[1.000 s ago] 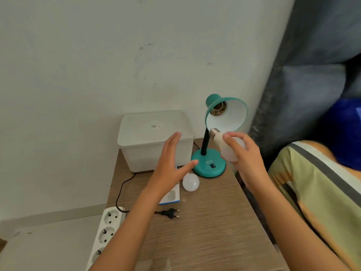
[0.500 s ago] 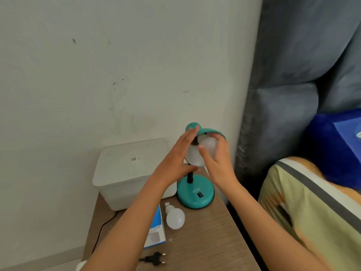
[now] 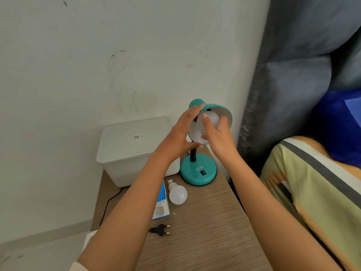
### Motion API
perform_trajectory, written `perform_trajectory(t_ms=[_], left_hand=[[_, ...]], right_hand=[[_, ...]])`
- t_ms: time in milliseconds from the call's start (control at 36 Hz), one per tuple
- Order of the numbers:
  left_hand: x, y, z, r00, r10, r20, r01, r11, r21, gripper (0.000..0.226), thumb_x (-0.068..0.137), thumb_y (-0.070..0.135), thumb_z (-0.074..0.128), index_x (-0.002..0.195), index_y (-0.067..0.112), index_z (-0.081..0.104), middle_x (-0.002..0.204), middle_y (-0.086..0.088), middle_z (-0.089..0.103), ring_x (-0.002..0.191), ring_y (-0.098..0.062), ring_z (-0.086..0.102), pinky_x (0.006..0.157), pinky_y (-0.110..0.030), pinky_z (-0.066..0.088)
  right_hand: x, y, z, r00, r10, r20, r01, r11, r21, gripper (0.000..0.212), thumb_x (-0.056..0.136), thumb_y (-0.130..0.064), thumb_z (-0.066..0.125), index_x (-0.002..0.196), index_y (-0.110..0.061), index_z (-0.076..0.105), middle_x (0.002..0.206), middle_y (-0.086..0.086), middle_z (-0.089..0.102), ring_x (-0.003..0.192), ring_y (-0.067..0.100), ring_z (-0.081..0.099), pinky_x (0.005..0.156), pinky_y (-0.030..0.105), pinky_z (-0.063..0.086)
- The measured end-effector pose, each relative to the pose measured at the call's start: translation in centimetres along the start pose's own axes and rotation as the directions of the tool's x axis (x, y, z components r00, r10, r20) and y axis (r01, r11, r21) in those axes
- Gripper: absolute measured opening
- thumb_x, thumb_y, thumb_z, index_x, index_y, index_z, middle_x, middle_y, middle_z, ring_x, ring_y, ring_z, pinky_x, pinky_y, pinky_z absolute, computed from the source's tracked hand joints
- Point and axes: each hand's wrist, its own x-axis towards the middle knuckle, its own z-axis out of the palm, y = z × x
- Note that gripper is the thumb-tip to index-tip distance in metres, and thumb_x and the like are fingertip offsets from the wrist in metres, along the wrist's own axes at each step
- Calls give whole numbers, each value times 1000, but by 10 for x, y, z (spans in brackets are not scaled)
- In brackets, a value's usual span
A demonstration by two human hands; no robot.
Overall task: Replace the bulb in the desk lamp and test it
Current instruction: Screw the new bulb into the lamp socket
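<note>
Teal metal desk lamp (image 3: 198, 171) with a white frosted bulb (image 3: 210, 119) held inside its shade by two bare hands.

Right hand (image 3: 218, 133) grips the bulb within the shade's mouth, thumb laid across the front of the globe and the other fingers curled around its far side; the bulb's screw base is hidden, so whether it sits in the socket cannot be told. Left hand (image 3: 180, 136) is flat against the shade's left side, fingers straight and pressed together, thumb stretched toward the black neck. The lamp's round base, with a black switch, stands on the wood-grain tabletop (image 3: 214, 222), just beside a translucent white plastic box (image 3: 134, 149). A second white bulb (image 3: 176, 193) lies on the tabletop touching a blue-and-white carton (image 3: 162, 208); a black two-pin plug (image 3: 160, 229) lies unplugged near the front.
</note>
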Motion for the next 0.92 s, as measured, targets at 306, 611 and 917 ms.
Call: perform_trajectory(t_ms=[306, 611, 917], left_hand=[[-1, 0, -1, 1000, -8, 2, 8, 1000, -21, 104, 65, 5, 82, 140, 40, 19, 143, 15, 26, 129, 5, 26, 102, 0, 20], [-2, 0, -1, 1000, -14, -6, 13, 999, -33, 103, 66, 6, 82, 137, 44, 16, 141, 16, 26, 126, 8, 25, 101, 1, 21], [-2, 0, -2, 1000, -21, -12, 20, 998, -52, 103, 66, 5, 82, 138, 42, 18, 141, 16, 28, 126, 7, 28, 102, -2, 24]], right_hand=[[-3, -6, -4, 998, 45, -45, -45, 999, 0, 55, 83, -43, 61, 125, -11, 43, 113, 2, 57, 89, 12, 64, 83, 36, 56], [-6, -3, 0, 999, -17, -42, 12, 993, -118, 62, 77, -37, 68, 125, -10, 41, 121, 8, 52, 108, 21, 55, 90, 37, 51], [-1, 0, -3, 994, 110, 5, -110, 994, 8, 48, 80, -46, 63, 112, -13, 49, 114, 5, 61, 93, 17, 67, 86, 36, 56]])
